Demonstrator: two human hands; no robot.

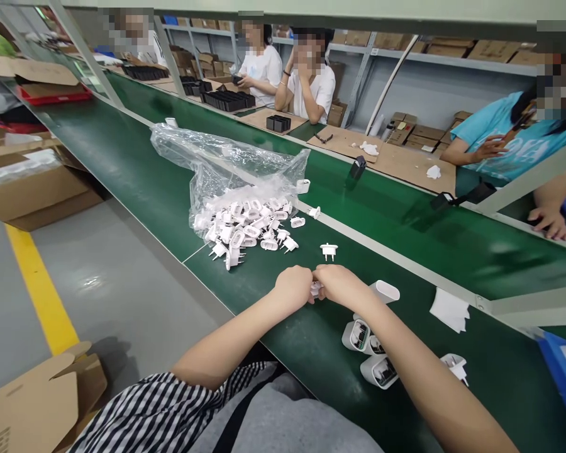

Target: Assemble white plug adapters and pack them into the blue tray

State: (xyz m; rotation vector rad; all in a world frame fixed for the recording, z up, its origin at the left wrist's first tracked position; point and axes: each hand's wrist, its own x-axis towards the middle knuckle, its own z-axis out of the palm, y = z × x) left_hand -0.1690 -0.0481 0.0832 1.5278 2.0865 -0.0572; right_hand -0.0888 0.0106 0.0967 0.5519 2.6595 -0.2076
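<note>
Green table (pixel 311 343) beneath the fingers (pixel 322 291); gripping a half-hidden white piece (pixel 316 288) between left hand (pixel 293 285) and right hand (pixel 337 283). Just beyond them, a loose plug (pixel 329 250); to their right, open casings (pixel 353 336), perhaps toppled if brushed by right forearm (pixel 405 343).
</note>
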